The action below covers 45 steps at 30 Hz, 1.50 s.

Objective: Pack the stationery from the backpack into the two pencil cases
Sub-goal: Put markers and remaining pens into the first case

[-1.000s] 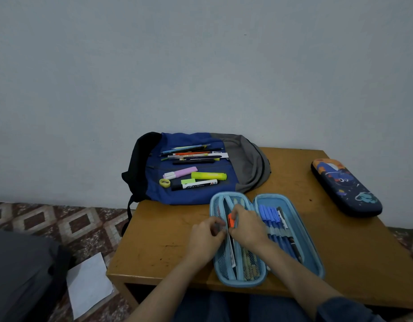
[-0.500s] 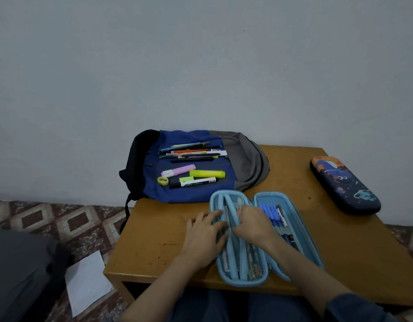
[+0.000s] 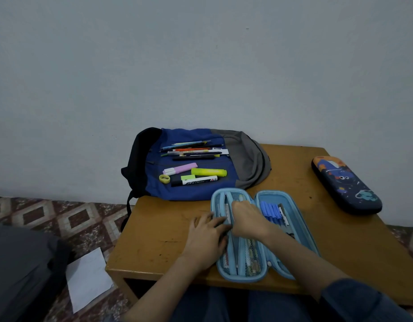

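Observation:
A light blue pencil case (image 3: 243, 278) lies open on the wooden table (image 3: 159, 231) in front of me. Its right half holds several blue pens (image 3: 270, 211). My left hand (image 3: 206, 237) rests flat on the case's left rim, fingers straight. My right hand (image 3: 247, 219) reaches into the left mesh half with fingers bent down; what they hold is hidden. On the blue backpack (image 3: 196, 192) lie a bundle of pens (image 3: 193, 151), a pink highlighter (image 3: 181, 168), a yellow highlighter (image 3: 209, 172), a black-and-white marker (image 3: 195, 181) and a yellow sharpener (image 3: 164, 178).
A second, dark blue pencil case (image 3: 344, 184) with a space print lies shut at the table's right, near the wall. A white sheet of paper (image 3: 88, 277) and a dark grey bag (image 3: 19, 270) sit on the patterned floor to the left.
My right hand pushed the orange pen down into the left half of the case, and the pen is no longer visible. My left hand flattened onto the case's rim.

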Motion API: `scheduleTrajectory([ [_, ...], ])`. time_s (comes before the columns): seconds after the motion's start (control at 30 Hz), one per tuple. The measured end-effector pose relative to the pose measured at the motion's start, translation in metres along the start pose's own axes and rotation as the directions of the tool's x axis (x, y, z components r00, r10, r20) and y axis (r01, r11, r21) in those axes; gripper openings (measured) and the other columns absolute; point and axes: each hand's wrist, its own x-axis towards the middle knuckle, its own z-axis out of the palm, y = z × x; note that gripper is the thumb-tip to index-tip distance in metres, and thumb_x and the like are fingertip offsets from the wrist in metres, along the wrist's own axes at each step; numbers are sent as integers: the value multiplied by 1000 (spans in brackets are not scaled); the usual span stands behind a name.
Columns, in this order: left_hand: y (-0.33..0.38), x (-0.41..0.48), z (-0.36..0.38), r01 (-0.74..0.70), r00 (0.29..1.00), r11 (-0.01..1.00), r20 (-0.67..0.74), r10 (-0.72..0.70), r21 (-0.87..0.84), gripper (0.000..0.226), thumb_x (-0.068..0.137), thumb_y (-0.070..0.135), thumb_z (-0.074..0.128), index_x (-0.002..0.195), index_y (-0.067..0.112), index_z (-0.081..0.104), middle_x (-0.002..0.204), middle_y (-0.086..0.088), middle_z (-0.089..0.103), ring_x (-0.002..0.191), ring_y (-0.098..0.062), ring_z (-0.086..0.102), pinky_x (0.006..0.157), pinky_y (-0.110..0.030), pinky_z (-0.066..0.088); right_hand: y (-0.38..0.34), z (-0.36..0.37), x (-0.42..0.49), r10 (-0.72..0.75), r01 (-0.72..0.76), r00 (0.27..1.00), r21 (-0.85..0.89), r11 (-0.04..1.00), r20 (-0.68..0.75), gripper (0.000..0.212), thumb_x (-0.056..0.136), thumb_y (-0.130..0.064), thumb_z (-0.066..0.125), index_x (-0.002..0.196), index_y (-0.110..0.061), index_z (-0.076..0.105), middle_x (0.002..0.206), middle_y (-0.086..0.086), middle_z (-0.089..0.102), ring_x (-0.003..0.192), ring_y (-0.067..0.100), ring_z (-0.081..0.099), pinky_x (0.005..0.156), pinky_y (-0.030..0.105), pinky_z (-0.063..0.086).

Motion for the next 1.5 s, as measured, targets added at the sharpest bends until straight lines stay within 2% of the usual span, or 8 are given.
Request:
scheduleTrajectory([
  [0.1,1,0,1,21,999,998,-24,-22,-60,41,97,37,36,137,31,41,146,12,37,138,-17,19,109,-40,15,9,3,1,4,-6,1000,196,981,14,33,79,-14,65,54,-2,48,55,13,48,50,19,38,48,24,32],
  [0.2,0,1,3,46,998,994,-47,-51,-97,41,97,37,35,139,34,38,144,15,39,137,-13,20,108,-38,16,23,11,-1,-21,35,998,273,961,-53,19,87,-9,58,85,1,73,86,15,69,77,21,58,71,15,38],
  [0.43,-3,0,7,-57,998,998,-30,57,27,76,75,59,1,138,38,38,151,7,29,137,-20,19,109,-45,13,31,22,-11,-114,123,984,59,991,-137,32,91,-26,56,122,-21,60,137,-4,40,125,16,40,92,27,39],
  [0.57,-2,0,-1,-113,994,986,9,112,120,72,79,58,6,131,33,47,145,-2,37,133,-27,30,107,-52,17,32,25,-7,-91,101,987,69,992,-134,45,89,-31,60,131,-18,49,136,-5,44,124,17,40,99,28,38],
  [0.73,0,-2,-5,-65,998,978,6,65,197,36,82,51,34,92,36,65,107,2,67,95,-20,64,79,-49,51,35,27,-7,-102,110,986,50,993,-134,48,91,-31,57,135,-16,48,141,-7,40,127,17,37,103,29,36],
  [0.93,-6,1,3,-82,990,996,-115,85,34,39,96,44,30,119,27,56,139,7,44,130,-16,33,109,-41,18,39,32,-6,-113,125,982,71,990,-154,43,94,-31,51,135,-19,49,142,-8,40,126,17,38,102,29,36],
  [1.17,-30,2,6,-26,962,986,-271,-21,-165,34,97,36,39,127,28,52,137,11,45,127,-6,35,105,-24,23,42,37,-6,-80,104,963,80,991,-257,50,97,-30,44,145,-24,31,151,-12,29,129,17,30,105,34,32],
  [1.5,-82,41,-21,184,897,954,-356,-262,-238,32,94,23,51,124,13,56,127,-3,55,121,-18,43,102,-30,35,50,48,4,-87,139,938,134,981,-337,37,94,-33,46,128,-23,55,133,-12,54,117,18,41,99,33,31],
])
